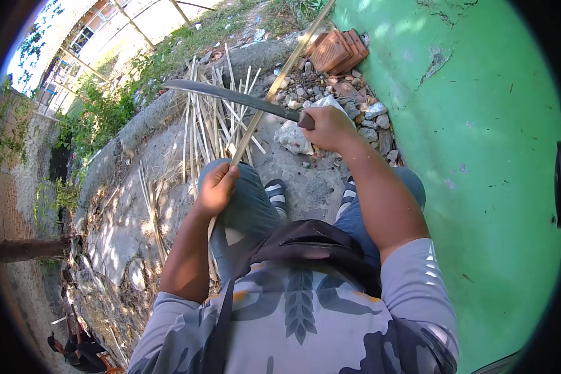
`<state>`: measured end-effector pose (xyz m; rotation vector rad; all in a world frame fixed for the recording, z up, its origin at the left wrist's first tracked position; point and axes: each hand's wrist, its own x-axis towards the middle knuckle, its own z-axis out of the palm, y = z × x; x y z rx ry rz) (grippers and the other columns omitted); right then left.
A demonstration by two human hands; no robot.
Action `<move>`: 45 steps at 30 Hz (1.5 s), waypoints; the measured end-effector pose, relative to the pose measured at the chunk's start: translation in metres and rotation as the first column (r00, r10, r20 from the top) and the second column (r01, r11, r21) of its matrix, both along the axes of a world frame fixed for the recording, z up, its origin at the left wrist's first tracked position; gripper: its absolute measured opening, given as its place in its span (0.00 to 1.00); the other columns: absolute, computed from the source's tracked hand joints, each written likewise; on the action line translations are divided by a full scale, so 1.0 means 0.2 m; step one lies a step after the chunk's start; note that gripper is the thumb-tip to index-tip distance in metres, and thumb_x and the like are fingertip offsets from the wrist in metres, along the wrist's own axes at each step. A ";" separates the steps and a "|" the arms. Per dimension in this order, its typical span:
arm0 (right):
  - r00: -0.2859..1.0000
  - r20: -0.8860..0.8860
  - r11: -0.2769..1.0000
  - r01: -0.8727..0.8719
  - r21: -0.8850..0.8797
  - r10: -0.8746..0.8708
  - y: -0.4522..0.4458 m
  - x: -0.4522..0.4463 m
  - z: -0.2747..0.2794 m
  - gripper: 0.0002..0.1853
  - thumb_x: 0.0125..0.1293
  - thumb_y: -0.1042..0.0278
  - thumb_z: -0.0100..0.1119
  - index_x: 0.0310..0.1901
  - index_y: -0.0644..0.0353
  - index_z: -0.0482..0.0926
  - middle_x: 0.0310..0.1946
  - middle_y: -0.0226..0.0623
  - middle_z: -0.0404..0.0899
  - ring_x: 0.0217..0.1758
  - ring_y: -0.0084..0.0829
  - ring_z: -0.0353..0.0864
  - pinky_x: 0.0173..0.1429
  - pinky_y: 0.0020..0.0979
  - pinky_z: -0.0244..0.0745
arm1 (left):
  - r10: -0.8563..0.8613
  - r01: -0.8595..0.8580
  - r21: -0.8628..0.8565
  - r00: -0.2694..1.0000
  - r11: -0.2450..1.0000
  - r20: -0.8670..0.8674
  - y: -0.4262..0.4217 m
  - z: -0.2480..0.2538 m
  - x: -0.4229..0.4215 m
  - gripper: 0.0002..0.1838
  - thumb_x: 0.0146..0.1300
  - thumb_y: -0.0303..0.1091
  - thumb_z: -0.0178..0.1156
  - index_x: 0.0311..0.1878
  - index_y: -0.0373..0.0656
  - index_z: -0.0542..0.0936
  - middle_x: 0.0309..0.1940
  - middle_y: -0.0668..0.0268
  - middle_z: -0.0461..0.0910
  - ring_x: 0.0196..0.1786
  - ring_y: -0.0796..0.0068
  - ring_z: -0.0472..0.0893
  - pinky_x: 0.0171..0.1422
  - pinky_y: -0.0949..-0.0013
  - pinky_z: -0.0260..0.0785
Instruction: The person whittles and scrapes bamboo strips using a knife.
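My right hand (pixel 331 128) is closed around the dark handle of a long curved machete (pixel 243 98). Its blade points left and crosses a long pale bamboo strip (pixel 291 62); whether the edge touches the strip I cannot tell. My left hand (pixel 219 187) grips that strip low down, beside my left knee. From there the strip slants up and to the right, past the top of the view. Beyond my left hand, a loose heap of thin split strips (pixel 199 134) lies on the ground.
Broken stones (pixel 374 112) and a stack of reddish tiles (pixel 338 51) lie ahead, along the edge of a green painted floor (pixel 498 187) on my right. A low concrete kerb (pixel 146 118) curves along the left. Another person (pixel 81 352) sits at the lower left.
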<state>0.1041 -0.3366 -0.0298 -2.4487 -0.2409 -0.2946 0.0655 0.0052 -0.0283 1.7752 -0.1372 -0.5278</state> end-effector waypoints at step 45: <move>0.979 0.133 0.988 -0.155 -0.006 0.154 0.03 -0.07 0.12 0.08 0.60 0.60 0.69 0.37 0.53 0.85 0.29 0.43 0.85 0.35 0.52 0.85 0.40 0.48 0.79 | 0.069 -0.070 -0.020 0.996 0.997 -0.059 0.23 0.09 -0.41 0.16 0.83 0.40 0.53 0.36 0.44 0.75 0.21 0.78 0.67 0.22 0.89 0.63 0.25 0.77 0.53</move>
